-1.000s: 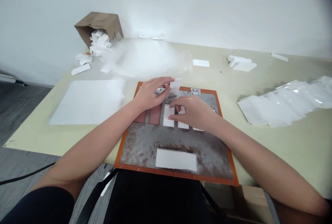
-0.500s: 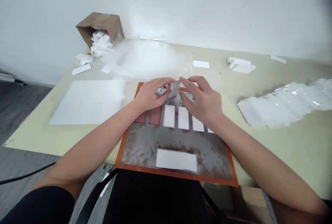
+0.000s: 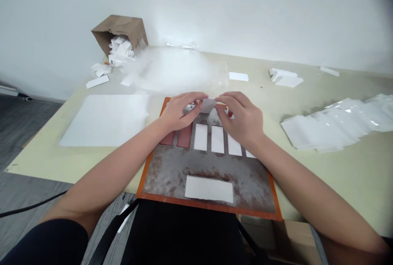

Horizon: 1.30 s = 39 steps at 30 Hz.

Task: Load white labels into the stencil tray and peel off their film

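A rusty metal plate (image 3: 172, 171) with an orange rim lies in front of me, with a row of upright slots. Three slots hold white cards (image 3: 217, 139); two slots on the left (image 3: 184, 136) show red. A larger white card (image 3: 208, 189) fills a slot near the plate's front edge. My left hand (image 3: 178, 111) and my right hand (image 3: 242, 117) meet above the plate's far edge, both pinching a small stack of white cards (image 3: 208, 104) between their fingertips.
A big white sheet (image 3: 104, 119) lies left of the plate. A tipped brown box (image 3: 121, 31) spills white cards at the back left. Clear plastic film (image 3: 178, 68) lies behind the plate, plastic sleeves (image 3: 337, 119) fan out at the right, and loose cards (image 3: 284, 75) rest at the back.
My right hand left the card in the third slot, rose to the far edge of the plate and closed on the cards that my left hand holds. The left hand stayed put.
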Motion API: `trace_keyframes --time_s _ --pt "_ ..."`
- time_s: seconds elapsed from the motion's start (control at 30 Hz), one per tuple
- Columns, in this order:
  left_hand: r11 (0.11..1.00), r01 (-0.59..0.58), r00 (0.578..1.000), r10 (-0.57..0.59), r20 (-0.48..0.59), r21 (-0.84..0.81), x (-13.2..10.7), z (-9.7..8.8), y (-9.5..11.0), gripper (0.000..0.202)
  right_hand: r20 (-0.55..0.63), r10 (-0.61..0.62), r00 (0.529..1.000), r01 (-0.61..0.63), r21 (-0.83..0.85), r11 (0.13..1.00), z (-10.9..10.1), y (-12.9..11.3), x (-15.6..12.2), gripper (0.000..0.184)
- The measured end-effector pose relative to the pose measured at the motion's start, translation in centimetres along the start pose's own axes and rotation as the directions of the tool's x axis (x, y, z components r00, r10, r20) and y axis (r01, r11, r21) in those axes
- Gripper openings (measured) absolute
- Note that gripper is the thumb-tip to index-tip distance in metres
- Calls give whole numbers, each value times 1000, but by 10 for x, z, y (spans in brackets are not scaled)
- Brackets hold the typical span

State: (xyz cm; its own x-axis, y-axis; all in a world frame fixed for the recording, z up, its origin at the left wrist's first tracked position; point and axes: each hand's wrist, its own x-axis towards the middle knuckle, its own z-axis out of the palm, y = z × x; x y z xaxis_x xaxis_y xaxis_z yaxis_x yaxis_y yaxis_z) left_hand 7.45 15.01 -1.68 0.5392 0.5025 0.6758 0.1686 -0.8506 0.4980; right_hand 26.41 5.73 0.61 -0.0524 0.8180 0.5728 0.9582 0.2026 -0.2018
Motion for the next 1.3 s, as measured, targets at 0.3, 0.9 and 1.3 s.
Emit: trace_keyframes --time_s 0.3,0.9,1.3 --pt "995 93 995 -95 -42 -43 6 2 1 17 -23 1 1000 3 157 988 -1 1 2 21" --pt "934 347 938 -347 25 -84 20 -44 1 9 -42 122 992 -106 266 958 -10 19 10 17" --pt "956 292 951 -291 105 1 17 -72 -3 11 -17 92 996 -87 204 975 -16 9 11 18"
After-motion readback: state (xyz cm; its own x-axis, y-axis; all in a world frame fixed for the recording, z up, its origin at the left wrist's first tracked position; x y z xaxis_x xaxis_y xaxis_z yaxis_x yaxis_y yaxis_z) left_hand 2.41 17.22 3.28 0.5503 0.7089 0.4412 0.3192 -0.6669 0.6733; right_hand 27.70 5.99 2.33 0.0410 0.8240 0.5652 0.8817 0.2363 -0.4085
